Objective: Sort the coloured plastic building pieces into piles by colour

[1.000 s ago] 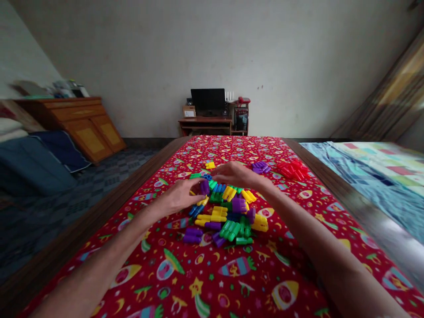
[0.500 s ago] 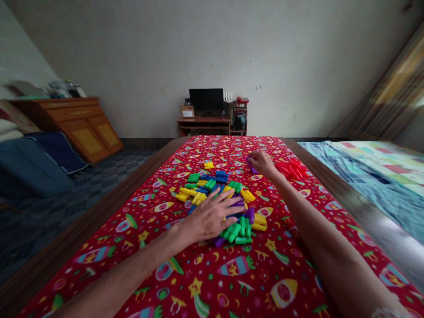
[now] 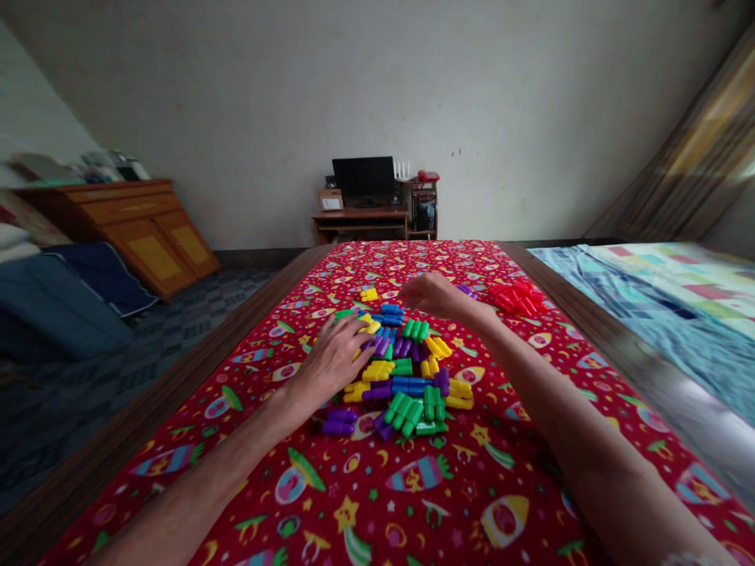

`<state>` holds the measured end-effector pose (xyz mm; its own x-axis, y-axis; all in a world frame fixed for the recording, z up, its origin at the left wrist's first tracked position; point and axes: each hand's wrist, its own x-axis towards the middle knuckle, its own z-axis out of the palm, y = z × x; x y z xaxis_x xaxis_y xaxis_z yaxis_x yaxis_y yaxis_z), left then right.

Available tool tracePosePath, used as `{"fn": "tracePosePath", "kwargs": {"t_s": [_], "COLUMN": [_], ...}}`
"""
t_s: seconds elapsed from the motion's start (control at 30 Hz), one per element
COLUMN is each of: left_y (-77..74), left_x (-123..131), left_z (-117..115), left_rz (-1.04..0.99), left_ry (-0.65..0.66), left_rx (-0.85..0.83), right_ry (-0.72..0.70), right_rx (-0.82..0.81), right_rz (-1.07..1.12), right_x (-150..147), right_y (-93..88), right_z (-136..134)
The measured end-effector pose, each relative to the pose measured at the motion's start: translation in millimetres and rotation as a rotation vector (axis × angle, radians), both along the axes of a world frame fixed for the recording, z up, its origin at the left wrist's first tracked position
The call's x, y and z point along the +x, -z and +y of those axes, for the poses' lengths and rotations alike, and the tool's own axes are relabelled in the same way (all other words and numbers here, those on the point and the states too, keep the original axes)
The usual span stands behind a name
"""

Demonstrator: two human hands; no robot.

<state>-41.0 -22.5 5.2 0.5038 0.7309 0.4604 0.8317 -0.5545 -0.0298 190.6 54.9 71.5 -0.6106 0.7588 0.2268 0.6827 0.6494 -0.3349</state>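
Note:
A loose pile of plastic toy blocks shaped like joined tubes lies on the red patterned cloth [image 3: 413, 475]. Over the pile's left side, my left hand [image 3: 335, 351] rests open, palm down, fingers spread on yellow and purple blocks. Its fingertips partly cover the blocks beneath. My right hand [image 3: 435, 296] is bent at the wrist above the far side of the pile; its fingers are hidden or blurred. Near it are green blocks [image 3: 416, 329] and blue blocks [image 3: 392, 315]. Behind my right wrist lies a purple block [image 3: 465, 291], beside a heap of red blocks [image 3: 517, 298].
A lone yellow block [image 3: 369, 295] sits beyond the pile. The table's dark wooden edge [image 3: 248, 314] borders the cloth. A bed [image 3: 654, 306] stands to the right, a wooden cabinet [image 3: 147, 232] to the left, and a desk with a monitor [image 3: 363, 179] against the wall.
My right hand has moved left from the purple block, which now lies free near the red heap. My left hand has slid left across the pile, uncovering several blocks.

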Motion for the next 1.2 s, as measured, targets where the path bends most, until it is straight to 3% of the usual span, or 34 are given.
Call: {"fn": "tracePosePath", "kwargs": {"t_s": [0.07, 0.1, 0.23, 0.33, 0.4, 0.5, 0.6, 0.67, 0.8, 0.9, 1.03, 1.1, 1.2], "left_y": [-0.8, -0.8, -3.0, -12.1, -20.3, -26.4, -20.1, -12.8, -7.8, -14.0, -20.8, -20.5, -16.9], "left_x": [-0.4, -1.4, -7.7, -6.8, -1.8, 7.1, 11.2, 10.8, 9.2, 9.3, 4.9, 0.1, -6.6], "left_z": [-0.5, -0.1, 2.3, -4.2, -14.7, -32.0, -39.3, -37.5, -28.5, -21.8, -11.2, -5.0, 3.7], "left_rz": [-0.009, -0.013, -0.001, -0.01, 0.001, 0.081, 0.119, 0.104, 0.016, -0.071, -0.311, -0.488, -0.684], "left_ry": [0.017, 0.004, -0.086, -0.052, 0.003, 0.061, 0.047, 0.056, 0.097, 0.087, 0.046, 0.031, 0.022], "left_rx": [-0.052, -0.079, -0.138, -0.184, -0.264, -0.405, -0.424, -0.398, -0.33, -0.374, -0.545, -0.616, -0.658], "right_ry": [-0.23, -0.275, -0.193, -0.139, -0.048, 0.211, 0.514, 0.642, 0.691, 0.69, 0.575, 0.344, -0.13], "right_rx": [-0.101, -0.102, 0.097, 0.121, 0.125, 0.148, 0.168, 0.161, 0.074, 0.093, 0.238, 0.214, -0.026], "right_rz": [-0.116, -0.186, -0.289, -0.251, -0.194, -0.131, -0.115, -0.114, -0.15, -0.125, -0.006, 0.053, 0.083], "right_x": [-20.9, -30.5, -55.1, -50.6, -36.1, -4.1, 28.0, 44.2, 60.9, 60.9, 42.0, 23.8, -8.2], "right_y": [1.6, 6.9, 36.0, 37.6, 28.2, 16.7, 22.3, 33.1, 51.7, 51.9, 30.9, 15.8, -0.4], "right_z": [-16.6, -24.0, -38.0, -29.6, -17.6, 3.7, 22.3, 30.8, 40.2, 43.1, 34.2, 20.5, -6.5]}}
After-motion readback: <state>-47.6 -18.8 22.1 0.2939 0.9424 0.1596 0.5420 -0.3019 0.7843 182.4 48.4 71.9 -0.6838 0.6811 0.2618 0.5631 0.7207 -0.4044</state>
